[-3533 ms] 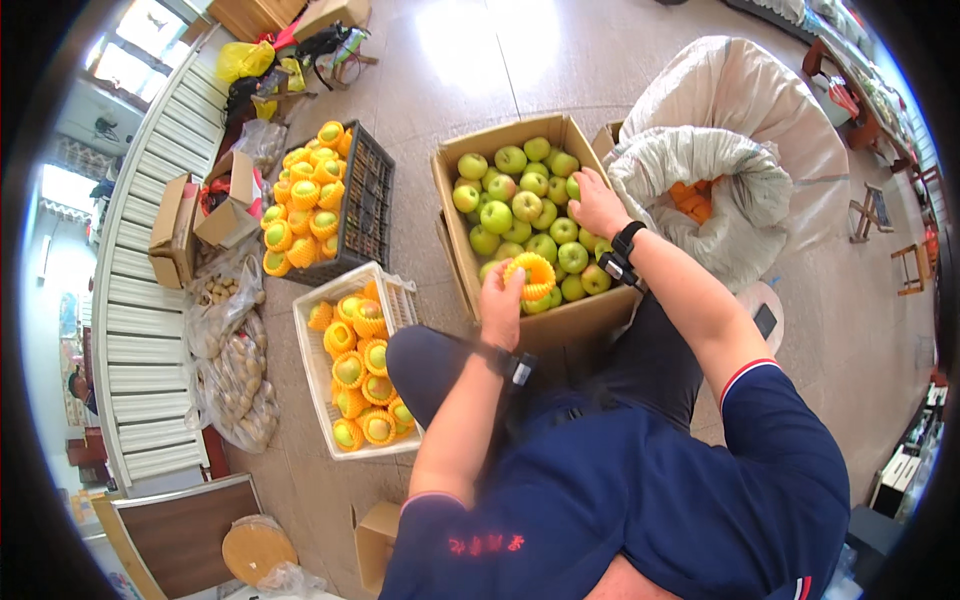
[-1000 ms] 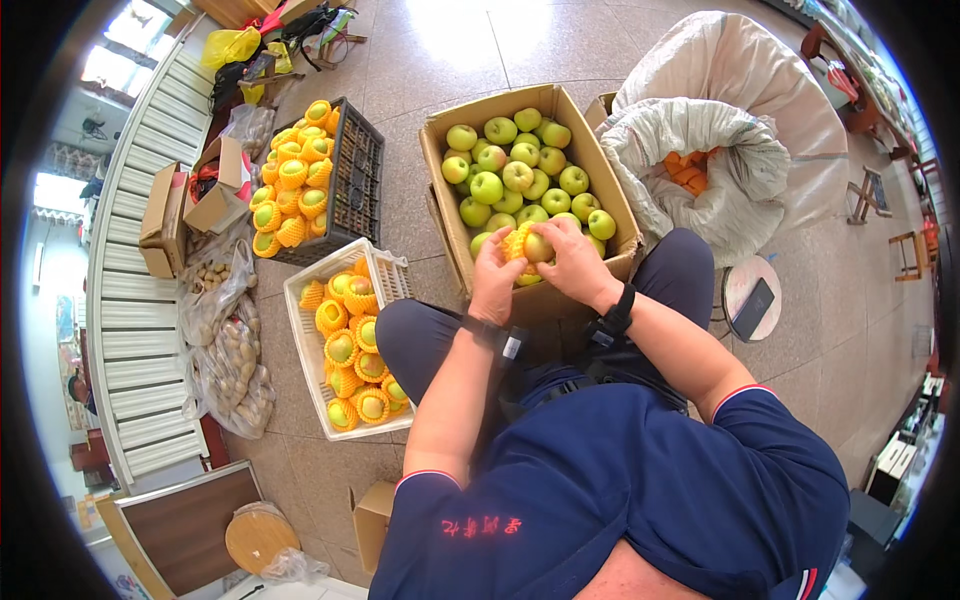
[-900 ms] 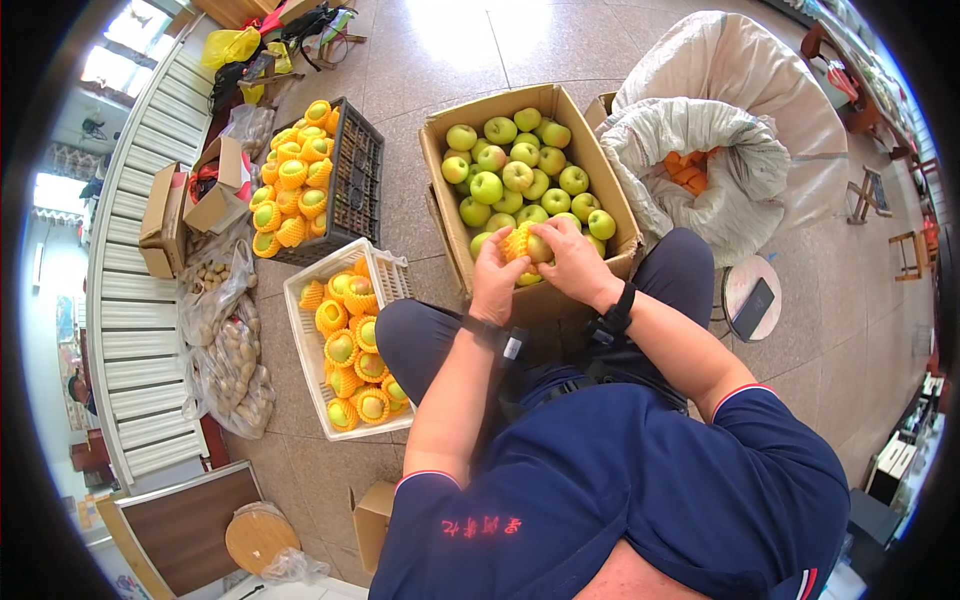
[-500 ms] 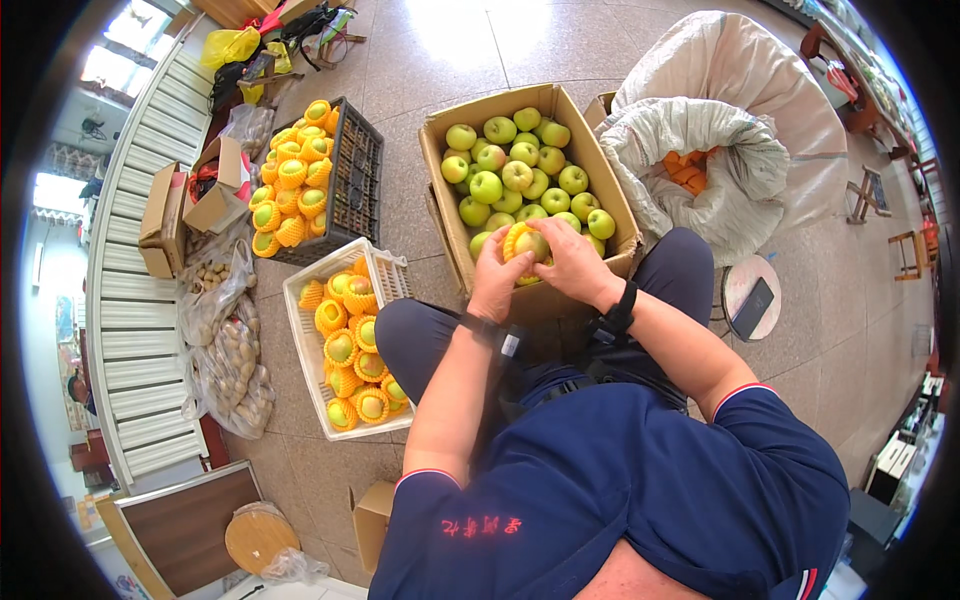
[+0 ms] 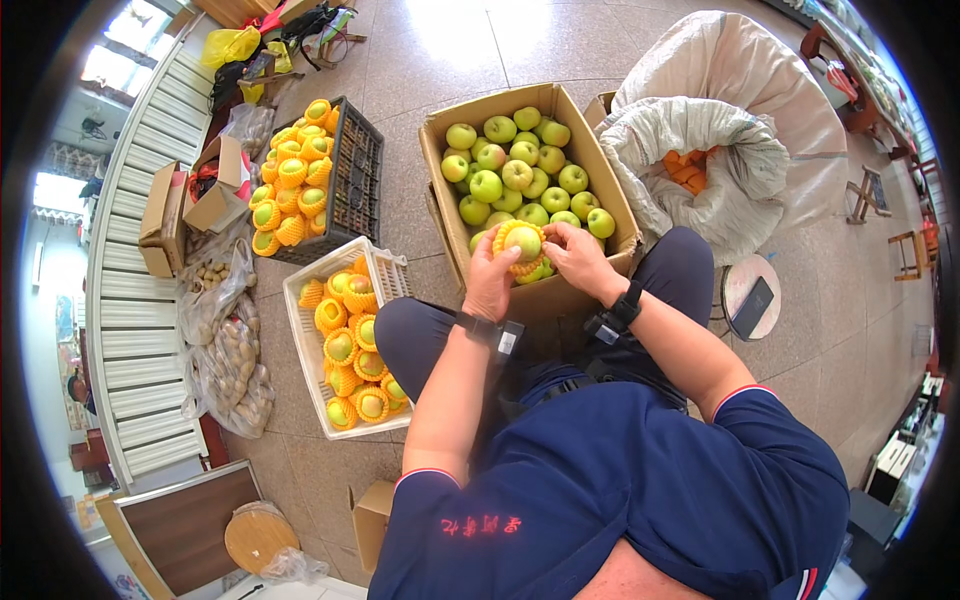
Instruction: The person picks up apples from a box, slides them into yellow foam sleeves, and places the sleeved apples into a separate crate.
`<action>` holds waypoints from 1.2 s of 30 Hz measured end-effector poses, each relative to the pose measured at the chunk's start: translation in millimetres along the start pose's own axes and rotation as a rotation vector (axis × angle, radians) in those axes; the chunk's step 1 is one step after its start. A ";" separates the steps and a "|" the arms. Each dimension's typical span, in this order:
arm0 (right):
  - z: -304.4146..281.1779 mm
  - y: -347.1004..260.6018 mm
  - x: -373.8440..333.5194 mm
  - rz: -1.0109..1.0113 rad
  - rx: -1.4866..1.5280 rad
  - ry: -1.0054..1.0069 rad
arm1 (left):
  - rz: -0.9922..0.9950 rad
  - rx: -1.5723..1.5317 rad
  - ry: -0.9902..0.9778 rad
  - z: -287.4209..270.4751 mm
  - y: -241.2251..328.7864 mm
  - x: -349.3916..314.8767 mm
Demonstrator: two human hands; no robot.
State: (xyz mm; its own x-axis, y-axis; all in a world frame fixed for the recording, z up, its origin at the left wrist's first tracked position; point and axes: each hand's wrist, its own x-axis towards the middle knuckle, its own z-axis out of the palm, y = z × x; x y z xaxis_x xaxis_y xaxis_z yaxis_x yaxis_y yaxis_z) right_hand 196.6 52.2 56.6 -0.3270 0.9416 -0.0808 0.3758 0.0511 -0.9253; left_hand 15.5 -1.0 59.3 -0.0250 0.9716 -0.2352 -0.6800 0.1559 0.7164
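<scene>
A green apple [image 5: 521, 238] sits in a yellow foam net sleeve [image 5: 519, 268], held up over the near edge of an open cardboard box [image 5: 428, 140]. My left hand [image 5: 487, 278] grips the sleeved apple from its left side, thumb across the front. The fingertips of my right hand [image 5: 582, 266] pinch the sleeve's right edge. Beneath and beyond my hands, bare green apples [image 5: 517, 176] fill the box. Left of my knee, a white plastic crate [image 5: 315, 395] holds several sleeved apples [image 5: 341, 347].
A black crate [image 5: 356, 180] of sleeved apples stands at far left. Right of the box, a white woven sack [image 5: 640, 150] lies open with orange foam sleeves [image 5: 688, 170] inside. A round stool [image 5: 765, 325] bears a dark tablet-like device. Bagged potatoes [image 5: 235, 370] line the left wall.
The apple has turned so its green top now shows inside the sleeve's open rim. My right hand has shifted slightly right, off the fruit's front to the sleeve's edge.
</scene>
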 end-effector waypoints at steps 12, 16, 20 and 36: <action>-1.3 -9.7 0.5 0.015 -0.048 0.018 | -0.002 0.045 0.004 -4.3 -2.9 0.4; -2.4 -14.6 -0.2 0.035 -0.044 0.007 | 0.004 0.042 0.008 -5.8 -4.1 0.6; -2.5 -13.2 0.0 0.027 -0.043 0.015 | 0.037 0.070 0.011 -6.6 -6.7 1.7; 0.1 -1.3 -1.0 -0.078 -0.010 -0.016 | 0.072 0.113 0.019 -7.2 -9.1 2.2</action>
State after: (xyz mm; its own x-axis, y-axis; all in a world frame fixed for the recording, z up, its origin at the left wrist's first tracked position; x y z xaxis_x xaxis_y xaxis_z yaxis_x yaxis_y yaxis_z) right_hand 196.4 51.2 57.9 -0.3699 0.9289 -0.0144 0.3574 0.1280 -0.9251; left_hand 16.3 -1.6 47.6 -0.0847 0.9777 -0.1921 -0.5892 0.1063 0.8010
